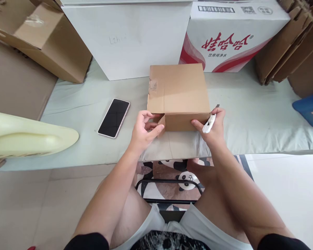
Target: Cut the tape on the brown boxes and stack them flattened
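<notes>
A brown cardboard box (179,86) lies on the cloth-covered table, its near side facing me. At the box's near left corner my left hand (143,130) pinches a small cardboard flap (161,122) between thumb and fingers. That flap stands out from the corner. My right hand (214,126) holds a white utility knife (209,124) with a short bit of blade sticking out beyond the fingers. The same hand rests its thumb on the near side of the box at the right corner.
A phone (114,118) lies left of the box. Behind stand a white box (135,38) and a red-and-white printed carton (226,41). Folded cardboard (284,45) and a blue object (309,108) are at right. A pale yellow object (33,135) juts in from the left.
</notes>
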Motion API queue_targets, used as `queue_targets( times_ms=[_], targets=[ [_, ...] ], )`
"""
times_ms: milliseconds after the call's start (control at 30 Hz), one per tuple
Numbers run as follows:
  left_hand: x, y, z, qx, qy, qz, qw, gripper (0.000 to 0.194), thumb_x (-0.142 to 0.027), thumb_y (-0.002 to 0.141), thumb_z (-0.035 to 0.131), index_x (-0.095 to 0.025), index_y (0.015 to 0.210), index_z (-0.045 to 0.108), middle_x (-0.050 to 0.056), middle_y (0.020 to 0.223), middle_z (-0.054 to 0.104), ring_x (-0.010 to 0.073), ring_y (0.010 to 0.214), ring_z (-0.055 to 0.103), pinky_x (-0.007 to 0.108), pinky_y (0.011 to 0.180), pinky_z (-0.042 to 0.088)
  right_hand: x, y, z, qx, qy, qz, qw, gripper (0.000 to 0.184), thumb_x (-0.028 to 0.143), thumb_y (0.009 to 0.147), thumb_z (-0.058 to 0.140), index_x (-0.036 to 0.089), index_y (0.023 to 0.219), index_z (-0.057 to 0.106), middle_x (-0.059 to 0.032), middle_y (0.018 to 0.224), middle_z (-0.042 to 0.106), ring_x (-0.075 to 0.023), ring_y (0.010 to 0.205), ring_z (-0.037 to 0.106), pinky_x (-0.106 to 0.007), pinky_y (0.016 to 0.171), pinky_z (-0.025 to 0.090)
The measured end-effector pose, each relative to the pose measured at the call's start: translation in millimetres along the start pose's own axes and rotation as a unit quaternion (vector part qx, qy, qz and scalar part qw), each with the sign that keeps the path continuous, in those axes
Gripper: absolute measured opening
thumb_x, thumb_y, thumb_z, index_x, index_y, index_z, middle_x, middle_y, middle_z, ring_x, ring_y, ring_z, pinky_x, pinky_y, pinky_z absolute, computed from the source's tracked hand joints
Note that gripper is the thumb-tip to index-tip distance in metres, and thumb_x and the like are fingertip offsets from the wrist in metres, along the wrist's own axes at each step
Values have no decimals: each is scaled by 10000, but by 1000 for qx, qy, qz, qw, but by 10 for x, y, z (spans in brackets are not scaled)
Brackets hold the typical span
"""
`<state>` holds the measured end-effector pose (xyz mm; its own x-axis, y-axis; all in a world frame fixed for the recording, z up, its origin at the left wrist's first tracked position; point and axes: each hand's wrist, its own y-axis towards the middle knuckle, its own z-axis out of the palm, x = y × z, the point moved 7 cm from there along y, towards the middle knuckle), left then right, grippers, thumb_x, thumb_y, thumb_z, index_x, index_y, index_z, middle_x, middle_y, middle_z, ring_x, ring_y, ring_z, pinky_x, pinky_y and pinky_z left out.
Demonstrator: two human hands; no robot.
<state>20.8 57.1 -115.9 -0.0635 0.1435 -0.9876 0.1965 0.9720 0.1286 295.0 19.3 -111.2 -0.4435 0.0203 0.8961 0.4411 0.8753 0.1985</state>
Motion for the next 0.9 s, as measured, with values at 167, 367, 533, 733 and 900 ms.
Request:
queue_targets(
  times_ms=[167, 367, 533, 733, 900],
  targets=[
    [-4, 59, -76, -37, 58, 77, 995, 362, -368, 880, 661, -303, 1100, 381, 5, 1033, 586, 82, 621, 539, 250, 580, 453, 63, -29, -34, -41, -5, 23, 999, 812, 568, 557, 911, 279, 996, 293, 30, 881, 433, -151, 718, 438, -299, 627, 369],
    [-82, 61, -90, -33, 89, 168, 981, 326, -511, 971, 618, -322, 1137, 411, 5, 970, 506, 115, 686, 498, 257, 572, 431, 81, -72, -56, -37, 36, 38, 998, 786, 587, 627, 871, 282, 1044, 278, 11, 983, 526, -174, 822, 559, -361, 784, 456],
    [-53, 82, -185, -52, 92, 177, 979, 376, -546, 967, 645, -327, 1183, 430, 29, 1071, 537, 152, 861, 575, 284, 689, 480, 59, -18, -231, -83, 55, -22, 995, 620, 502, 725, 809, 282, 1016, 307, 20, 917, 499, -181, 818, 561, -383, 820, 480],
    [-25, 102, -248, -20, -54, 55, 997, 696, -511, 819, 804, -420, 1363, 380, 27, 1237, 646, 154, 816, 653, 295, 725, 525, -103, 102, -188, -23, 210, 22, 977, 538, 630, 791, 708, 281, 997, 354, 45, 787, 394, -144, 638, 414, -272, 573, 335],
    [41, 59, -158, 0, -212, -150, 966, 495, -563, 707, 788, -211, 1036, 677, 49, 785, 702, 253, 751, 711, 322, 624, 530, 21, 52, -187, -8, 115, -4, 993, 464, 568, 811, 769, 269, 983, 458, 23, 809, 411, -142, 687, 414, -278, 606, 348]
  ],
)
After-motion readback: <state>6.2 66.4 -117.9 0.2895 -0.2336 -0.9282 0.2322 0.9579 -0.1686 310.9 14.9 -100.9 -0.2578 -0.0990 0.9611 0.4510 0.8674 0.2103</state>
